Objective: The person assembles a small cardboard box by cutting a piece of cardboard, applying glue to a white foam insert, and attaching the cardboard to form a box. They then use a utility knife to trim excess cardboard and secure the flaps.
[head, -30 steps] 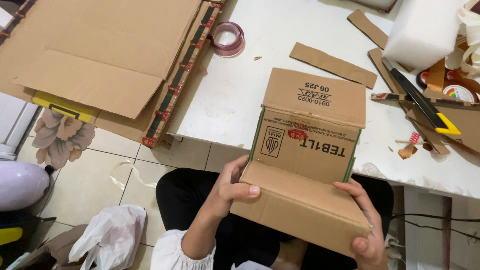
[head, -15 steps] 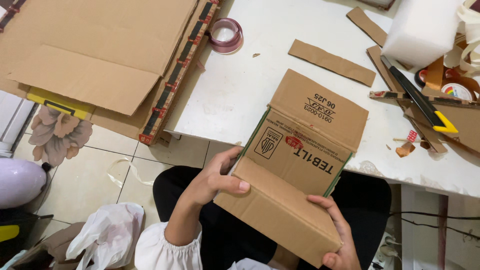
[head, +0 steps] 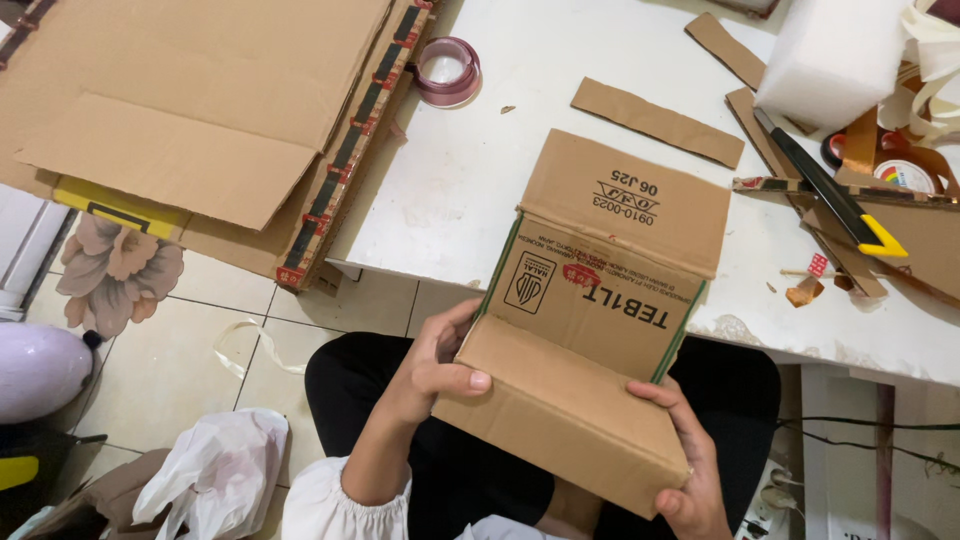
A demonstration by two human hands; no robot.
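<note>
Head view: I see my left hand (head: 432, 372) clamped on the left edge of a folded cardboard box (head: 590, 330), thumb pressed on its lower flap. My right hand (head: 690, 455) closes its grip on the box's lower right corner, fingers curled over the flap. The box sits above my lap, its top flap reaching over the near edge of the white table (head: 480, 190). On the table lie a cardboard strip (head: 657, 121) behind the box, a tape roll (head: 447, 71) toward the far left, and a yellow-tipped cutter (head: 830, 200) at the right. A large flattened carton (head: 190, 110) overhangs the table's left edge.
</note>
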